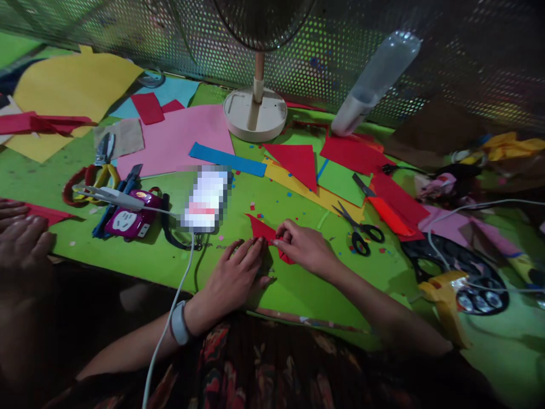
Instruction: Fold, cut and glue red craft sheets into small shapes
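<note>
A small folded piece of red paper (260,228) lies on the green tabletop, its pointed end turned up and left. My right hand (304,247) pinches its right part between thumb and fingers. From the left, my left hand (238,272) reaches in with fingers stretched out, their tips against the paper's lower edge and the thumb apart. Part of the paper is hidden under the fingers. Close to my right hand lies a pair of black-handled scissors (356,227). A charging phone (206,199), blurred out on its screen, is beyond my left hand.
Another person's hands (23,238) rest at the left edge by red paper. A fan base (255,116) and a tilted plastic bottle (377,82) stand at the back. A purple power socket (134,216), an orange cutter (389,213), a white cable (187,278) and coloured paper sheets lie around.
</note>
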